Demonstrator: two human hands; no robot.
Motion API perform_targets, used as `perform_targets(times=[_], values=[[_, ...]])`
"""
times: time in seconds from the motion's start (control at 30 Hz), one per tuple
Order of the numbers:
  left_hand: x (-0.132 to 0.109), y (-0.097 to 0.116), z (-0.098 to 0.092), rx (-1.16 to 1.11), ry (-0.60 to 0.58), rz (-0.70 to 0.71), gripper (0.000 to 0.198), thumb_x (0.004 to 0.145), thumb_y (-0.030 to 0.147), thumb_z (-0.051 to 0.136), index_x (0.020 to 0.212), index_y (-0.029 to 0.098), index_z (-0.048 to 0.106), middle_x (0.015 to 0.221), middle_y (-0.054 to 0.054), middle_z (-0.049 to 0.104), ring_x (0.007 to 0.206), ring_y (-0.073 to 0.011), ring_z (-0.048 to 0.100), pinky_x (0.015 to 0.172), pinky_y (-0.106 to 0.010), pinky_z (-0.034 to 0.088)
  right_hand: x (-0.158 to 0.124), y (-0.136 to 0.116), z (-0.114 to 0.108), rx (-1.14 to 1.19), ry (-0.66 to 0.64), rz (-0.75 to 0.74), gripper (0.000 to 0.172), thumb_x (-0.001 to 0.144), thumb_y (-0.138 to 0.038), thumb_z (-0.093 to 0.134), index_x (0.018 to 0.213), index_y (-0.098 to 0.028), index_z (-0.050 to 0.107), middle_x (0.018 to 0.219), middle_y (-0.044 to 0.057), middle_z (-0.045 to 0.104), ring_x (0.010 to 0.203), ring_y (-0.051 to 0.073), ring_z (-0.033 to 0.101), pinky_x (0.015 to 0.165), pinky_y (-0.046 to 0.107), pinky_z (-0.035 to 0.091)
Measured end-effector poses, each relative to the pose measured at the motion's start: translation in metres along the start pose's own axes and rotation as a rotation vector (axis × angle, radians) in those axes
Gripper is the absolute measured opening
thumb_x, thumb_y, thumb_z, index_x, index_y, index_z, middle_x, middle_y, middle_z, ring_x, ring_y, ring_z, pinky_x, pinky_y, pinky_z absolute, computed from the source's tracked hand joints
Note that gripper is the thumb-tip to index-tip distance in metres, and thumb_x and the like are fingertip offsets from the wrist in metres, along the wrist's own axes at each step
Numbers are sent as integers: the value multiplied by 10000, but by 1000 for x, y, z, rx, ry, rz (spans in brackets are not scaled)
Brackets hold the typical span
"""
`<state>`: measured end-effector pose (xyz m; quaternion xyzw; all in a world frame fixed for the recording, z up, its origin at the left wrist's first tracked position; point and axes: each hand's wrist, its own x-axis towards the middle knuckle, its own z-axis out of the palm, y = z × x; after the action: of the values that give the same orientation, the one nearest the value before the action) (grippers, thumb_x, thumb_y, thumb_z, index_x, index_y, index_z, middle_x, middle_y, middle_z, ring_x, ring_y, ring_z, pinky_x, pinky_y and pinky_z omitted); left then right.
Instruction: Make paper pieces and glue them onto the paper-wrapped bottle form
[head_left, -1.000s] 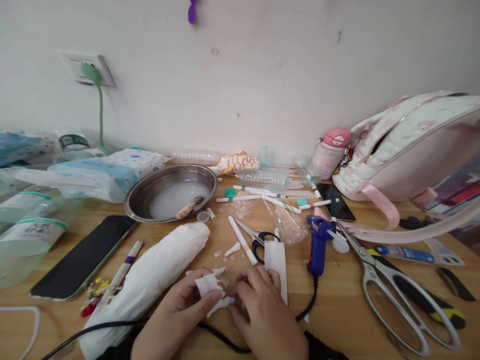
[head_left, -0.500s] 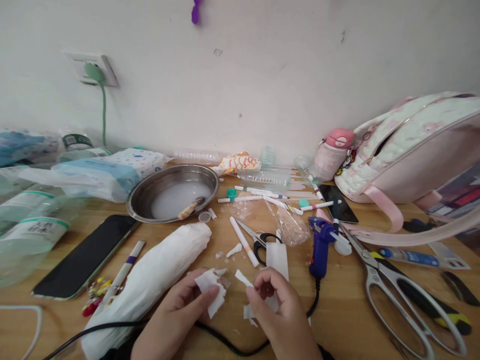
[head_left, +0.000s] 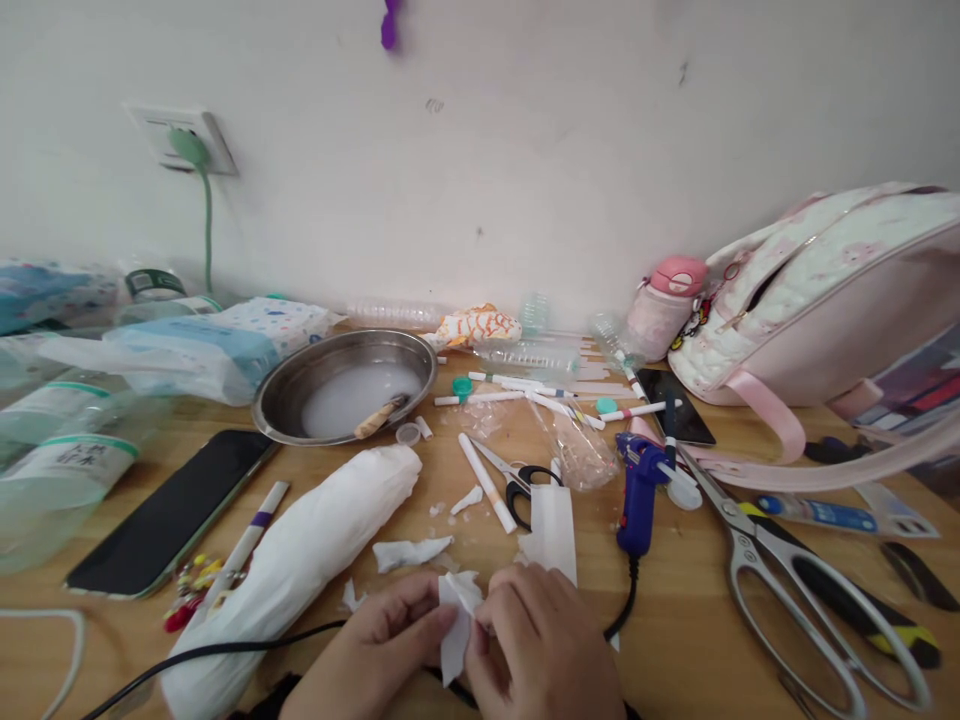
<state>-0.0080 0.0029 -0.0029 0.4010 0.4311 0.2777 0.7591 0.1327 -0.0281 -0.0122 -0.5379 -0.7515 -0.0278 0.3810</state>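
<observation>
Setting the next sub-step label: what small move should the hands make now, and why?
Probably draw the right hand gently away from the left hand, tearing off a small piece of the white paper. Both hands appear to pinch it, close together, and a ragged white scrap lies just beyond the left hand.

The paper [head_left: 454, 648] is plain white, like the long wrapped bundle [head_left: 322, 555]. The glue gun [head_left: 637, 510] is deep blue; the small figure [head_left: 480, 326] white with orange lines; the tabletop [head_left: 686, 625] brown and wood-grained; the backpack [head_left: 821, 270] whitish with pink straps [head_left: 772, 410].
</observation>
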Motion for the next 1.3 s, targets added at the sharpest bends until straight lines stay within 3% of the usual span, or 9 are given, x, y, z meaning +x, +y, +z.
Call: perform_targets(times=[0.2, 0.37, 0.57, 0.77, 0.87, 1.1, 1.3], values=[[5, -5, -3, -32, -15, -28, 248, 611, 366, 705, 604, 127, 639, 494, 61, 536, 460, -60, 388, 464, -163, 304, -2, -2, 1, -90, 55, -97, 166, 658, -63, 378, 574, -181, 457, 582, 24, 492, 540, 165, 381, 510, 306, 252], [4, -5, -2, -126, -9, -59, 220, 632, 350, 697, 702, 144, 666, 560, 38, 606, 535, -99, 488, 551, -199, 373, -3, -3, 3, -159, 33, -113, 195, 660, -58, 373, 543, -186, 464, 549, 31, 482, 516, 173, 361, 499, 319, 226], [0, -10, -2, -7, -9, -3, 164, 665, 310, 674, 721, 157, 694, 558, 32, 613, 544, -111, 489, 541, -197, 372, 0, -1, 2, -181, -37, -133, 182, 621, -43, 381, 570, -186, 481, 553, 28, 498, 522, 181, 406, 510, 312, 251], [-2, -11, -5, 35, -86, 53, 161, 733, 288, 612, 851, 211, 687, 654, 24, 663, 691, -155, 555, 719, -247, 416, -1, -3, 4, -202, -43, -185, 156, 575, -57, 397, 569, -183, 489, 532, 21, 491, 495, 176, 413, 495, 308, 249], [-2, -9, -4, 39, -80, 62, 161, 742, 290, 602, 848, 205, 689, 670, 23, 669, 686, -151, 553, 730, -247, 413, -1, -4, 6, -197, -48, -194, 155, 547, -59, 402, 575, -183, 491, 537, 20, 493, 489, 174, 412, 490, 308, 241], [2, -8, -4, 46, -53, 47, 152, 717, 294, 632, 719, 155, 694, 620, 18, 659, 613, -128, 534, 614, -207, 405, -3, -8, 5, -73, -99, -36, 61, 532, -176, 493, 590, -186, 512, 585, 12, 524, 541, 175, 433, 516, 315, 270], [0, -1, -3, 9, -55, -18, 261, 652, 389, 672, 730, 143, 709, 569, 6, 654, 562, -122, 521, 571, -204, 387, 5, -3, -8, 385, -264, 518, 45, 673, -172, 487, 654, -197, 519, 630, -16, 522, 598, 138, 471, 548, 254, 332]])
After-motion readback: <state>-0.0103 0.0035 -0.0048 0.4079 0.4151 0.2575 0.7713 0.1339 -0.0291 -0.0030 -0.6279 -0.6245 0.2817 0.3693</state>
